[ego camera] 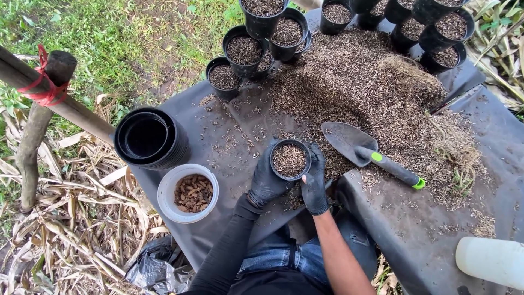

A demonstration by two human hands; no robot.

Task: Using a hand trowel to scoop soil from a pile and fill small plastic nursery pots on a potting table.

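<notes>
Both my hands wear black gloves and clasp a small black pot [289, 159] filled with brown husk mix. My left hand [266, 179] wraps its left side and my right hand [315, 183] its right side. The pot sits low over a dark sheet [229, 131], at the near edge of a big heap of husk mix [371, 87]. A grey trowel [360, 148] with a black and green handle lies on the heap just right of my right hand.
Several filled black pots [244, 50] stand at the back left and more [436, 33] at the back right. A stack of empty black pots [148, 139] and a white tub of brown pellets [188, 192] sit at left. A white bottle [491, 261] lies at lower right. A wooden post [41, 98] is at far left.
</notes>
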